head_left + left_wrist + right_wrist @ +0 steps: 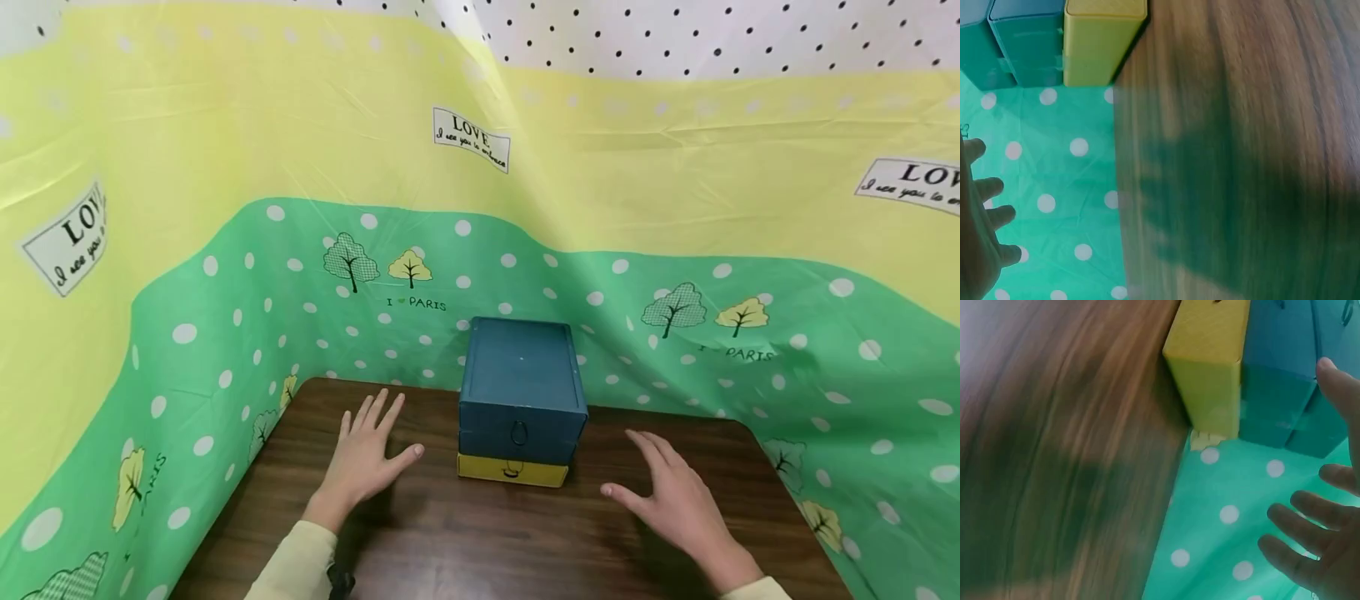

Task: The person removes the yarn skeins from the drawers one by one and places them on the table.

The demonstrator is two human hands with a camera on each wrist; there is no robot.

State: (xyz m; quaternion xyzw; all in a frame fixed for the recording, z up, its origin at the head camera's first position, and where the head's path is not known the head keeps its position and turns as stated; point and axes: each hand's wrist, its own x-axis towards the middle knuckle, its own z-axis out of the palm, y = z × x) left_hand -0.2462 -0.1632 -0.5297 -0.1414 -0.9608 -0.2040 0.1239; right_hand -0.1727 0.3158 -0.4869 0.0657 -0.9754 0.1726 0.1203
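A stack of drawer boxes stands at the back of the table, blue (525,364) above and yellow (512,471) at the bottom. A dark ring pull (519,432) hangs on the blue front, and another pull (512,473) shows on the yellow front. To the left of the stack, my left hand (367,454) hovers with fingers spread, touching nothing. On the other side my right hand (673,498) is held with its thumb apart from the fingers, also away from the boxes. The right wrist view shows the blue part (1279,381) divided by a seam.
The dark wood-grain table (442,542) has rounded back corners. Behind it and along both sides hangs a green and yellow printed curtain (360,333), close to the back of the stack. A dark object (341,581) shows at the left sleeve's cuff.
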